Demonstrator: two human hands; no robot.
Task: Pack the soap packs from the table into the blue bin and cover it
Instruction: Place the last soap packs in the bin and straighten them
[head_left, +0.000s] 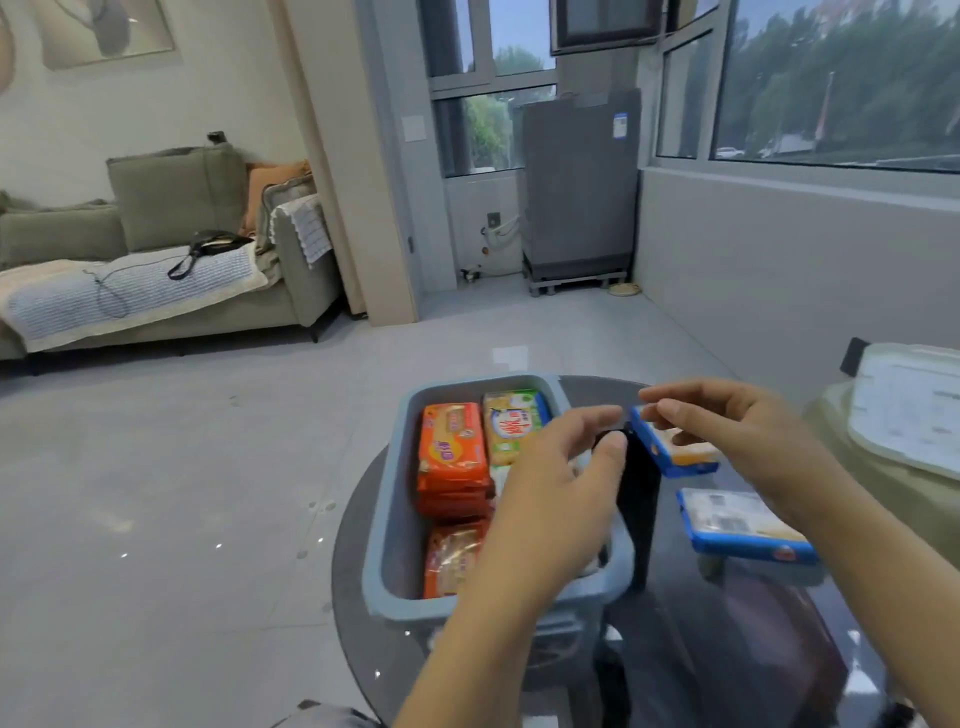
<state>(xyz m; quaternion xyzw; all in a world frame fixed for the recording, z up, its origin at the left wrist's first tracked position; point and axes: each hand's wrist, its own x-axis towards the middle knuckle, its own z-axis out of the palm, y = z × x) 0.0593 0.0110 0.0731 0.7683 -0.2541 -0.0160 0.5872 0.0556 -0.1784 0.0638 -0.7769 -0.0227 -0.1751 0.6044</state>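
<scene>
The blue bin (395, 499) stands on the round dark glass table (727, 623). Inside it lie orange soap packs (453, 452) and a yellow-green soap pack (514, 421), with another orange pack (451, 561) nearer me. My right hand (737, 436) holds a blue-edged soap pack (675, 452) just right of the bin's far right corner. My left hand (550, 483) hovers over the bin's right side, fingers apart, thumb near that pack's end. A second blue-edged soap pack (743, 525) lies on the table to the right.
A pale lid (909, 410) rests on an olive seat at the right edge. A dark upright object (639, 499) stands on the table next to the bin. Grey tiled floor spreads to the left, with a sofa (156, 249) by the far wall.
</scene>
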